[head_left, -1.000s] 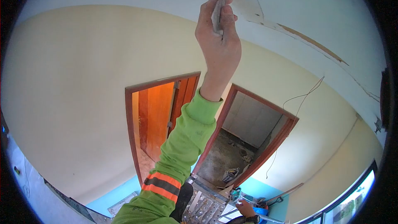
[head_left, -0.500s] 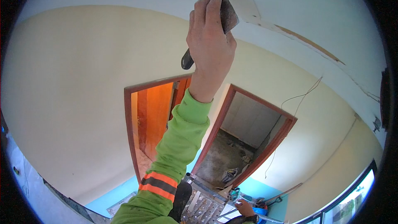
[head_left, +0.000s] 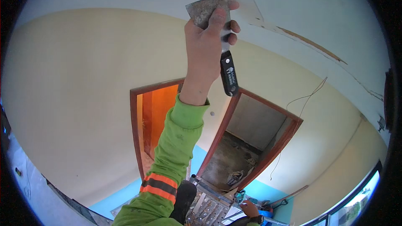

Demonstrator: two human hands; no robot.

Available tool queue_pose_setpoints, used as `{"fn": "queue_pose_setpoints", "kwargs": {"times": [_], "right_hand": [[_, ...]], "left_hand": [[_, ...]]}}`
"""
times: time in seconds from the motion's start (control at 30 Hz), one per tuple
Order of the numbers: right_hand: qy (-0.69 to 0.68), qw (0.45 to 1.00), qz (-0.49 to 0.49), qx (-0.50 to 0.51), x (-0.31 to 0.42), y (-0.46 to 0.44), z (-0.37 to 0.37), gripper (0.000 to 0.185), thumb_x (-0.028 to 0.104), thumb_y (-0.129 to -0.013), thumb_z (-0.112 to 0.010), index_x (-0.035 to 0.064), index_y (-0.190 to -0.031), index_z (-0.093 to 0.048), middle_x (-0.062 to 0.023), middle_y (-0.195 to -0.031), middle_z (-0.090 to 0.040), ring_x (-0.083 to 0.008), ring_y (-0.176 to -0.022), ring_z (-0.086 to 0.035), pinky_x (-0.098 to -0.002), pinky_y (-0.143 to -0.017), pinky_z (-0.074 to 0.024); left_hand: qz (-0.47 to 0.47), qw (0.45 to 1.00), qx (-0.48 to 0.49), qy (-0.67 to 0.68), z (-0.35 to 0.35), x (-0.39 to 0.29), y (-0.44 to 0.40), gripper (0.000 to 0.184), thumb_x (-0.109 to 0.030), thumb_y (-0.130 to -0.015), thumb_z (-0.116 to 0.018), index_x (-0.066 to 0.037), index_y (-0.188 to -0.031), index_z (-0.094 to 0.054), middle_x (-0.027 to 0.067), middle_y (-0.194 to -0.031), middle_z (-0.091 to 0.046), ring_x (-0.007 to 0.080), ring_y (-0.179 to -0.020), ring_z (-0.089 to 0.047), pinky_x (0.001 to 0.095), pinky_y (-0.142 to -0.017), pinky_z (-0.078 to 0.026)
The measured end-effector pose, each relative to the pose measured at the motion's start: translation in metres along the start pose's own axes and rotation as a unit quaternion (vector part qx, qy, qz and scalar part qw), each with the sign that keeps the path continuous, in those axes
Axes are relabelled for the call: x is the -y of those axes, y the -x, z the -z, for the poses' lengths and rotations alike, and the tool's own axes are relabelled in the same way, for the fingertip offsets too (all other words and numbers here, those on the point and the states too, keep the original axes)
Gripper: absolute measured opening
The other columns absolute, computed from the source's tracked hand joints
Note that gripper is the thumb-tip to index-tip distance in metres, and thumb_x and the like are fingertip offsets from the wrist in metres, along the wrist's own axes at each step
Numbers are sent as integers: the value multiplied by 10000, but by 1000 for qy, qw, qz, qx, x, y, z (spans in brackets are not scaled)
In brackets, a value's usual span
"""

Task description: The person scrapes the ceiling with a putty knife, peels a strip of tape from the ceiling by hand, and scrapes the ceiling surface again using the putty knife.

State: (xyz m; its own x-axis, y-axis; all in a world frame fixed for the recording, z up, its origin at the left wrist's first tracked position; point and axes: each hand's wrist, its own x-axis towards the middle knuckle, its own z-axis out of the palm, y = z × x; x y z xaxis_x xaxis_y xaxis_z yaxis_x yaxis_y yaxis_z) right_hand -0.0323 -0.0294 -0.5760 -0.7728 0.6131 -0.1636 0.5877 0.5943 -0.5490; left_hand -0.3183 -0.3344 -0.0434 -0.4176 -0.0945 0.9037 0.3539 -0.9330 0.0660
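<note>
At the seamed ceiling (head_left: 310, 12), the left grip (head_left: 204, 44) clasps a scraper (head_left: 205, 10), cream wall (head_left: 83, 79) behind.

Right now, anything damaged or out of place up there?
Yes: right of the putty knife, a brown strip interrupts the white ceiling, as if facing broke away, and a crack trails beyond it. Loose wires dangle against the wall.

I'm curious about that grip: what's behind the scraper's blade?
Fingertips of the left hand show past the blade; the rest of those fingers and anything else behind it are covered.
</note>
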Motion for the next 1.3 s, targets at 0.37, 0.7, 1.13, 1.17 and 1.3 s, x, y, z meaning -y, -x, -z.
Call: {"fn": "queue_pose_setpoints", "kwargs": {"times": [0.37, 0.7, 1.13, 1.17, 1.3], "right_hand": [[16, 1000, -7, -19, -21, -16, -8, 418, 340, -862, -665, 51, -1161, -620, -154, -896, -715, -262, -810, -712, -386, -736, -544], [-11, 1000, 16, 3, -31, -25, -7, 466, 351, -856, -672, 23, -1179, -600, -138, -842, -710, -248, -773, -701, -375, -698, -533], [-11, 1000, 15, -4, -22, -20, -3, 452, 337, -859, -648, 12, -1170, -605, -141, -820, -714, -236, -744, -707, -356, -688, -539], [-4, 1000, 19, -6, -21, -19, -3, 448, 332, -859, -643, 9, -1168, -606, -143, -821, -714, -237, -744, -708, -355, -690, -540], [8, 999, 47, 2, -29, -23, -6, 443, 329, -860, -644, 2, -1158, -607, -147, -827, -713, -241, -740, -709, -357, -687, -538]], "left_hand": [[-86, 975, -23, -205, -1, 11, -8, 177, -118, -973, -551, 19, -1061, -622, 92, -1005, -692, 127, -661, -616, 231, -504, -473], [-111, 962, -38, -246, -2, 19, -8, 176, -114, -978, -546, 17, -1063, -628, 92, -989, -691, 121, -642, -621, 234, -479, -473], [6, 995, -54, 85, -18, 19, 1, 177, -140, -984, -532, -17, -1109, -552, 128, -1041, -645, 192, -673, -588, 292, -512, -470], [12, 993, -52, 102, -18, 19, 1, 180, -141, -987, -522, -19, -1117, -548, 129, -1041, -643, 194, -681, -588, 293, -520, -470], [27, 991, -59, 115, -23, 17, 0, 192, -139, -994, -496, -21, -1141, -533, 127, -1043, -639, 201, -693, -588, 297, -551, -476]]}}
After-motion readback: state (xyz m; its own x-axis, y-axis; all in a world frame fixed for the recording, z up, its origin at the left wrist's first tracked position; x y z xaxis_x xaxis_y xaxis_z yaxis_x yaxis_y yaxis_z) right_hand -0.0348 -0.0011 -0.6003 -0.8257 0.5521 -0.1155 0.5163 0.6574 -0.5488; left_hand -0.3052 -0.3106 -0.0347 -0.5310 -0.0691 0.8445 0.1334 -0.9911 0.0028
